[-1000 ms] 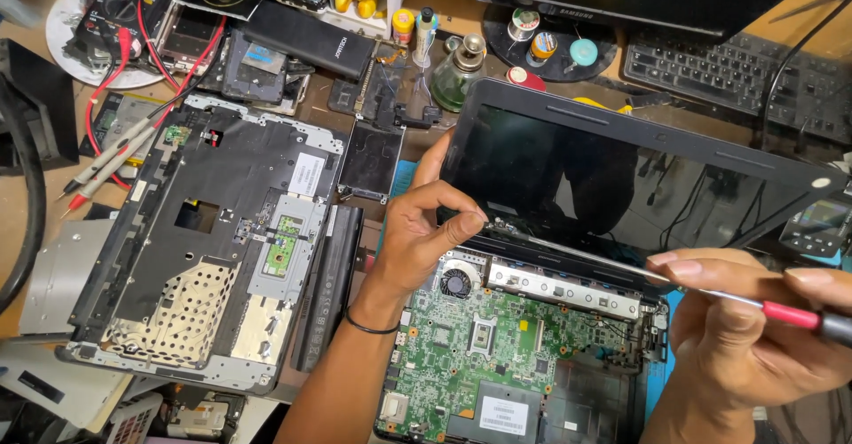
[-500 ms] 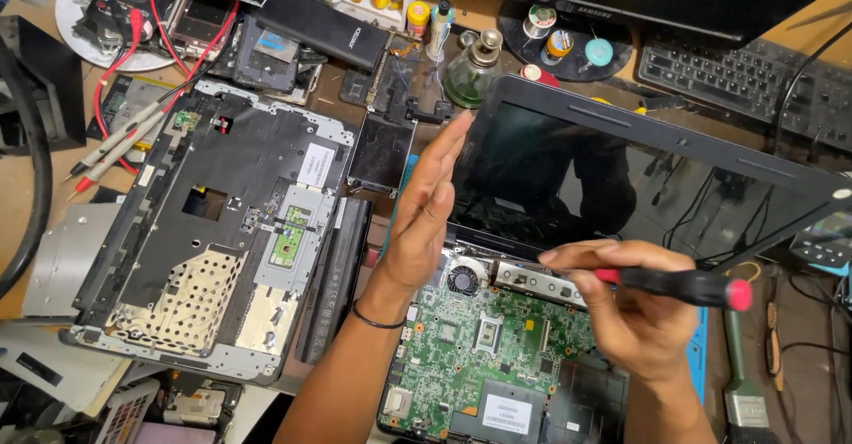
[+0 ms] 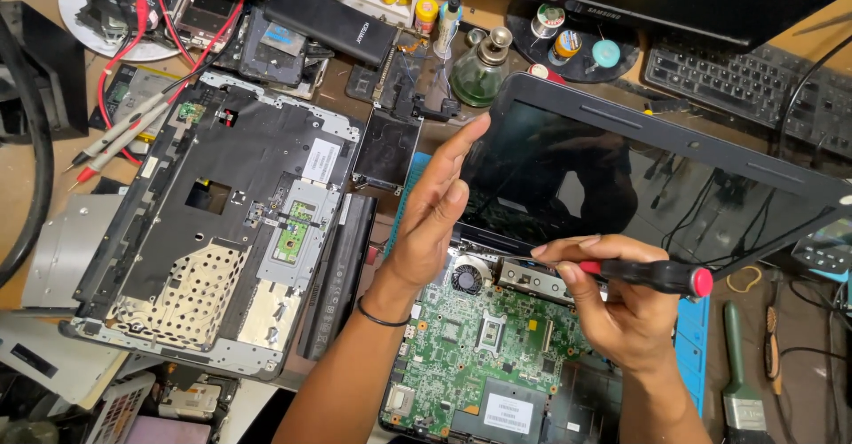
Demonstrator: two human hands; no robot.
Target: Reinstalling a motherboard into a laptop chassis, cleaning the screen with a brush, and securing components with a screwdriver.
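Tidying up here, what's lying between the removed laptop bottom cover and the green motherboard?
In the head view, a long black battery pack lies between the cover and motherboard; the left hand's forearm also crosses there.

- Left hand (image 3: 435,218) at frame centre, flat and open, pressed against the left edge of the tilted laptop screen (image 3: 621,178).
- Right hand (image 3: 621,297) lower right of centre, gripping a black screwdriver (image 3: 652,275) with a red cap, tip near the hinge.
- Green motherboard (image 3: 484,346) below, fan (image 3: 468,277) exposed.
- Stripped laptop shell (image 3: 213,231) at left on the desk (image 3: 27,178).
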